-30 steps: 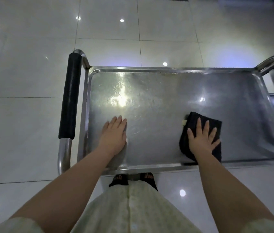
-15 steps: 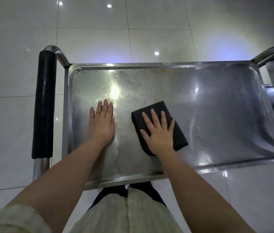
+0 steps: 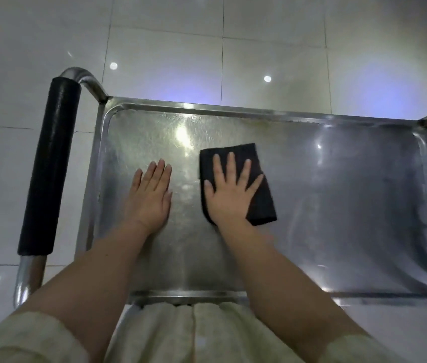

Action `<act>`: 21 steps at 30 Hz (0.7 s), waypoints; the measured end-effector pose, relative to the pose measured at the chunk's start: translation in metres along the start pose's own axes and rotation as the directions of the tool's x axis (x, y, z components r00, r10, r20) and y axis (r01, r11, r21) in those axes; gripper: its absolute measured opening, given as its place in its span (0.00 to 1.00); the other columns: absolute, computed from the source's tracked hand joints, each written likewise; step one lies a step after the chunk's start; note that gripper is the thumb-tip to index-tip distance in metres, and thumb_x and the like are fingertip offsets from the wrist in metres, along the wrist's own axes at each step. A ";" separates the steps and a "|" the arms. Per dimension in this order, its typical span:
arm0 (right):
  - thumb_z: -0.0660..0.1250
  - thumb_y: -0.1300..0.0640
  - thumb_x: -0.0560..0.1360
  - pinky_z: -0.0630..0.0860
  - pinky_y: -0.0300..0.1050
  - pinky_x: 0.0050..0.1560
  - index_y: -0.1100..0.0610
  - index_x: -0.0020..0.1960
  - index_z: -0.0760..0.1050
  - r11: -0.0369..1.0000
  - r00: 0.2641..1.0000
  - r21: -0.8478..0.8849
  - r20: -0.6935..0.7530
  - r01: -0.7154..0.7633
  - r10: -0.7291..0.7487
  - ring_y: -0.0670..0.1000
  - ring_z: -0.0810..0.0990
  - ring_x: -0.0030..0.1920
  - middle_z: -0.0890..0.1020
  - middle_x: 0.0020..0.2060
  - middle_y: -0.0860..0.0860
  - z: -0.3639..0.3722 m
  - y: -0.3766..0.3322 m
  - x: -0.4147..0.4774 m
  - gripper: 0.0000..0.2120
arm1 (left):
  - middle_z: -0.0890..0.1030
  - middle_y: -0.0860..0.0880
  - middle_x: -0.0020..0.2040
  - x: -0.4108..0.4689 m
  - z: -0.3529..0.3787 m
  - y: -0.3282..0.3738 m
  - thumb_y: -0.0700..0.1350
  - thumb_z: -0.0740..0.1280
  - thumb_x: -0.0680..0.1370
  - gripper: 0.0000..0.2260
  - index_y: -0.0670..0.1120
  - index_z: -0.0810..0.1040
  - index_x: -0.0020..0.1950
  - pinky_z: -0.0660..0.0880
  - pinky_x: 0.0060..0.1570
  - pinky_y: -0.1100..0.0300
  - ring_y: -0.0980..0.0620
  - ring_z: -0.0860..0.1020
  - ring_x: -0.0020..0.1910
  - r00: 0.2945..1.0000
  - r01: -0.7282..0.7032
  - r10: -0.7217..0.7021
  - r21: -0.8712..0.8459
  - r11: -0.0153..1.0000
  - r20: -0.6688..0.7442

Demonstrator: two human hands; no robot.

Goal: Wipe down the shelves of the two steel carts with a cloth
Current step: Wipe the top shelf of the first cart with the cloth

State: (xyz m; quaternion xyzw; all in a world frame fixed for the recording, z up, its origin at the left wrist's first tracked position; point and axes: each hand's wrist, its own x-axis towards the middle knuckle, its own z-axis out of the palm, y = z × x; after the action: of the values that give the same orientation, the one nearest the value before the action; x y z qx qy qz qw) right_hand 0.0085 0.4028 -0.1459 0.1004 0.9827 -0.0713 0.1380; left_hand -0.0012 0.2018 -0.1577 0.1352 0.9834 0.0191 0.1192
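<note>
Pressing the cloth (image 3: 257, 179) flat under your splayed right hand (image 3: 230, 195), you braced your open left hand (image 3: 150, 197) at nine o'clock on the shelf (image 3: 338, 205), probably steadying the cart.

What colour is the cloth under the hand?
Black. The cloth shows clearly in the head view, under the right hand.

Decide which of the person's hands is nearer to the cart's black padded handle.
Left. The left hand lies flat on the steel shelf just inside the rim beside the black padded handle. The right hand presses the cloth farther from it, toward mid-shelf.
</note>
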 end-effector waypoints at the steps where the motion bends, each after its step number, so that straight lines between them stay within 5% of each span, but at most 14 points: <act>1: 0.43 0.38 0.79 0.32 0.73 0.69 0.42 0.78 0.39 0.987 0.987 -0.023 0.021 0.158 -0.158 0.63 0.39 0.77 0.44 0.79 0.49 0.005 -0.025 -0.013 0.30 | 0.52 0.46 0.79 0.000 0.000 0.000 0.52 0.43 0.80 0.28 0.43 0.50 0.78 0.39 0.74 0.53 0.49 0.50 0.77 1.000 0.006 -0.006 -0.004 1.000 0.003; 3: 0.47 0.39 0.80 0.36 0.72 0.70 0.42 0.78 0.44 0.939 0.938 -0.019 0.065 0.343 -0.341 0.62 0.42 0.77 0.49 0.79 0.49 0.009 -0.045 -0.029 0.29 | 0.50 0.45 0.79 -0.001 0.000 0.001 0.52 0.42 0.78 0.30 0.42 0.48 0.78 0.39 0.75 0.53 0.51 0.46 0.77 1.000 0.016 -0.016 -0.029 0.999 0.003; 6: 0.43 0.37 0.80 0.31 0.70 0.70 0.38 0.77 0.36 0.942 0.940 -0.008 0.063 0.336 -0.335 0.59 0.39 0.78 0.42 0.79 0.46 0.003 -0.013 -0.010 0.28 | 0.51 0.45 0.79 -0.001 -0.003 0.002 0.53 0.41 0.79 0.29 0.42 0.49 0.78 0.42 0.75 0.52 0.50 0.47 0.77 1.000 0.011 -0.012 -0.053 0.999 -0.011; 10: 0.40 0.36 0.79 0.32 0.70 0.69 0.36 0.75 0.30 0.997 0.996 0.009 0.040 -0.080 0.080 0.58 0.35 0.77 0.36 0.77 0.44 -0.018 0.090 0.037 0.28 | 0.50 0.46 0.79 -0.002 -0.006 0.004 0.54 0.42 0.80 0.29 0.42 0.49 0.78 0.43 0.76 0.51 0.50 0.48 0.77 1.000 -0.001 0.001 -0.038 0.999 -0.007; 16: 0.43 0.37 0.80 0.39 0.75 0.69 0.38 0.77 0.35 0.854 0.862 0.122 0.088 -0.506 0.499 0.59 0.35 0.77 0.39 0.79 0.45 -0.055 0.174 0.096 0.29 | 0.57 0.43 0.77 -0.002 -0.014 0.007 0.52 0.44 0.79 0.28 0.40 0.56 0.77 0.49 0.75 0.48 0.46 0.56 0.77 1.000 -0.007 0.007 -0.056 0.998 -0.007; 18: 0.43 0.38 0.80 0.38 0.75 0.68 0.39 0.77 0.36 0.872 0.880 0.116 0.055 -0.475 0.472 0.60 0.36 0.77 0.41 0.79 0.45 -0.051 0.138 0.104 0.29 | 0.57 0.43 0.77 -0.003 -0.013 0.006 0.52 0.44 0.80 0.28 0.40 0.56 0.77 0.48 0.75 0.49 0.46 0.55 0.77 1.000 -0.002 0.002 -0.058 0.998 -0.004; 21: 0.45 0.39 0.80 0.32 0.74 0.66 0.40 0.77 0.37 0.981 0.981 0.027 0.014 -0.191 0.191 0.60 0.38 0.77 0.42 0.79 0.45 -0.038 0.052 0.103 0.30 | 0.56 0.43 0.78 -0.003 -0.011 0.003 0.52 0.44 0.80 0.28 0.40 0.55 0.77 0.48 0.75 0.48 0.47 0.54 0.77 1.000 0.004 -0.004 -0.059 0.998 0.001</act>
State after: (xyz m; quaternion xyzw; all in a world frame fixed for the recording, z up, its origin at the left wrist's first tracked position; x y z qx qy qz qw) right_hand -0.0871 0.4779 -0.1450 0.1959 0.9667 -0.0723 0.1481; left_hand -0.0003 0.2043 -0.1457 0.1295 0.9827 0.0477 0.1237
